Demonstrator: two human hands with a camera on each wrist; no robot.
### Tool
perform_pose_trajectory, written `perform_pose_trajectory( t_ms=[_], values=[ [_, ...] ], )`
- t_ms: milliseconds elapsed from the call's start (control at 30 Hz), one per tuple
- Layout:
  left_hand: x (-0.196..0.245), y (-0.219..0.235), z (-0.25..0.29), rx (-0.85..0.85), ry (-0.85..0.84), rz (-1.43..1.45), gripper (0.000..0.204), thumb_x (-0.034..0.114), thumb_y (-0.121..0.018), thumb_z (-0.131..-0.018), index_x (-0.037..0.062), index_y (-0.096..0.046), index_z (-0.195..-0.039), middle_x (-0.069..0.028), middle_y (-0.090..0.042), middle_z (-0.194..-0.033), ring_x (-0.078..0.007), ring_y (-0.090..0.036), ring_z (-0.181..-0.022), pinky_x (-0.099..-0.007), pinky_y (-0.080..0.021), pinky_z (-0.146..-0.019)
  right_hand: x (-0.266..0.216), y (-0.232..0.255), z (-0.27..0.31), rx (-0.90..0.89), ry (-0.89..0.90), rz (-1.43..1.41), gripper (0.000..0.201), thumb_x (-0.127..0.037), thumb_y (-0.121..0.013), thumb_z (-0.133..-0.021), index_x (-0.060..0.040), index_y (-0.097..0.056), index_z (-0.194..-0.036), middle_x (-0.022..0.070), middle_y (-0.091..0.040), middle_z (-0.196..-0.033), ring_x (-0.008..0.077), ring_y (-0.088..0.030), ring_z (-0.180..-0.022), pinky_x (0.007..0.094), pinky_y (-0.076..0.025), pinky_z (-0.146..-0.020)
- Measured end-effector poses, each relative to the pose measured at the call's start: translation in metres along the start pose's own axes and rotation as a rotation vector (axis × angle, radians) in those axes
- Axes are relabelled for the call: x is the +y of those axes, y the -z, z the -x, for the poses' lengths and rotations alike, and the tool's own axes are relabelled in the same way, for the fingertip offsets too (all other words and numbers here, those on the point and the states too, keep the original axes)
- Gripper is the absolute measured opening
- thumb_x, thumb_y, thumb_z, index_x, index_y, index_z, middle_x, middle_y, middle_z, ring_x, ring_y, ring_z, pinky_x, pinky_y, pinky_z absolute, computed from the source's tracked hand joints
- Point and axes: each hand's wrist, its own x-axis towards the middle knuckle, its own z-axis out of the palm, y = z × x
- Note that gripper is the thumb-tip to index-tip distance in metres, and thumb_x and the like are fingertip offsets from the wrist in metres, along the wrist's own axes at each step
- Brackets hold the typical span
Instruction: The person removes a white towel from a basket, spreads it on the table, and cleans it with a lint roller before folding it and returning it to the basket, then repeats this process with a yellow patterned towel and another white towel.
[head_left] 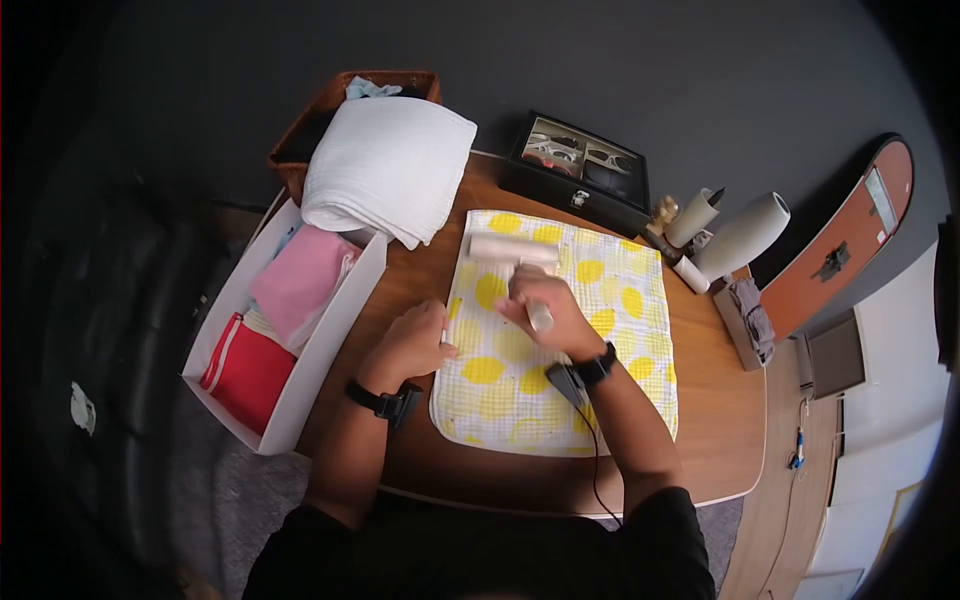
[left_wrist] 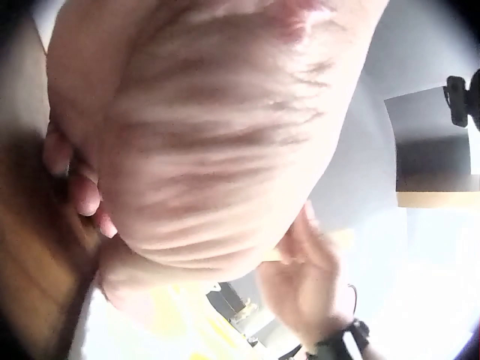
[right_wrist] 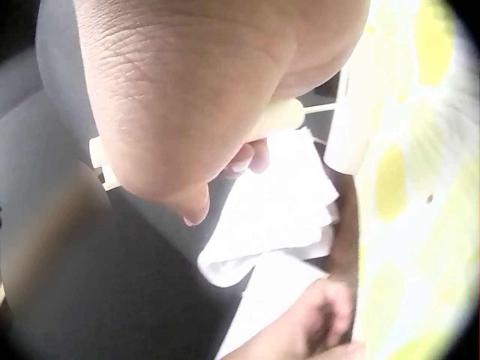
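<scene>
The right hand (head_left: pixel 570 328) gripped a lint roller (head_left: pixel 515 249), its fingers curled round the pale handle. The roller's white cylinder was over the far left part of a white cloth (head_left: pixel 515 345) printed with yellow shapes, with the near end of the handle showing out of the fist. The cloth was spread on a brown wooden table (head_left: pixel 715 420), in front of the person.

The left hand (head_left: pixel 408 340) was at the left edge of that cloth, thumb toward the fabric and fingers curled. Whether those fingers pinched the edge or only pressed beside it could not be told. A black band with a small device was worn on each wrist.

To the left stood a white box (head_left: pixel 345 365) containing a pink cloth (head_left: pixel 300 280) and a red cloth (head_left: pixel 255 372). Beyond it was a brown basket (head_left: pixel 290 150), and a folded white towel (head_left: pixel 390 160) lay partly over it. A black case (head_left: pixel 620 215) with a clear lid, eyeglasses visible inside, stood beyond the cloth's far edge. A white vase (head_left: pixel 745 240) was noted to the right of the case.
</scene>
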Motion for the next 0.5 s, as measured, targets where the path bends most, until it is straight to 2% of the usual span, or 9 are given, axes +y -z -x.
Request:
perform_pose_trajectory(
  t_ms=[100,200,233,333,400,467,500],
  values=[
    [-0.003,0.002,0.0,0.024,-0.05,0.041,0.048,0.023,-0.091,-0.083,0.0031,-0.058,-0.111,-0.018,-0.068,-0.107,-0.0399,-0.068,-0.104,-0.0487,-0.054,-0.088,0.063,-0.017,-0.018,0.145,0.023,-0.019,0.034,0.001,-0.085,-0.089,-0.0091,-0.054,-0.078,0.0081,-0.064,-0.089,0.0308,-0.064,-0.093,0.0445,-0.05,-0.095],
    [-0.001,0.005,0.002,0.073,-0.019,0.14,0.045,0.025,-0.09,-0.085,0.0045,-0.06,-0.111,-0.0146,-0.07,-0.097,-0.0357,-0.071,-0.092,-0.045,-0.055,-0.079,0.096,-0.028,-0.025,0.267,0.021,0.021,0.028,0.0,-0.079,-0.094,-0.0108,-0.054,-0.087,0.0049,-0.066,-0.11,0.0283,-0.063,-0.122,0.0479,-0.041,-0.12],
    [-0.002,0.003,0.002,0.1,0.014,0.185,0.043,0.026,-0.089,-0.086,0.0054,-0.06,-0.111,-0.0128,-0.07,-0.093,-0.0338,-0.071,-0.088,-0.0438,-0.055,-0.076,0.087,-0.031,-0.022,0.294,-0.072,-0.037,0.026,-0.001,-0.078,-0.095,-0.0119,-0.055,-0.091,0.0055,-0.068,-0.12,0.0361,-0.052,-0.147,0.0513,-0.028,-0.131],
    [0.002,-0.006,-0.003,0.221,0.104,0.199,0.039,0.028,-0.087,-0.088,0.0082,-0.062,-0.11,-0.0077,-0.069,-0.086,-0.0295,-0.071,-0.08,-0.0419,-0.055,-0.07,0.054,-0.037,0.005,0.257,-0.132,-0.061,0.024,-0.001,-0.078,-0.096,-0.0117,-0.057,-0.092,0.0075,-0.068,-0.13,0.0402,-0.041,-0.157,0.0533,-0.027,-0.131],
    [0.006,-0.01,-0.006,0.272,0.157,0.171,0.038,0.03,-0.087,-0.089,0.0095,-0.063,-0.11,-0.0053,-0.069,-0.085,-0.0279,-0.072,-0.079,-0.0417,-0.055,-0.068,0.03,-0.033,0.029,0.162,-0.103,-0.033,0.02,-0.002,-0.079,-0.096,-0.0101,-0.06,-0.094,0.0106,-0.067,-0.134,0.0419,-0.044,-0.155,0.056,-0.026,-0.132],
    [0.011,-0.009,-0.011,0.279,0.196,0.139,0.038,0.031,-0.087,-0.089,0.0102,-0.063,-0.11,-0.0036,-0.07,-0.087,-0.0274,-0.072,-0.08,-0.0422,-0.055,-0.069,-0.002,-0.023,0.051,0.044,-0.14,-0.017,0.02,-0.002,-0.083,-0.093,-0.0067,-0.063,-0.095,0.0138,-0.067,-0.139,0.0465,-0.041,-0.157,0.0546,-0.036,-0.127],
    [0.01,-0.011,-0.012,0.326,0.153,0.135,0.039,0.03,-0.087,-0.088,0.0104,-0.063,-0.111,-0.0037,-0.07,-0.088,-0.0275,-0.072,-0.081,-0.0421,-0.055,-0.07,-0.019,-0.018,0.061,0.022,-0.153,-0.028,0.02,-0.004,-0.083,-0.094,-0.0065,-0.064,-0.096,0.0145,-0.066,-0.141,0.0464,-0.042,-0.157,0.0542,-0.036,-0.127]
  ],
)
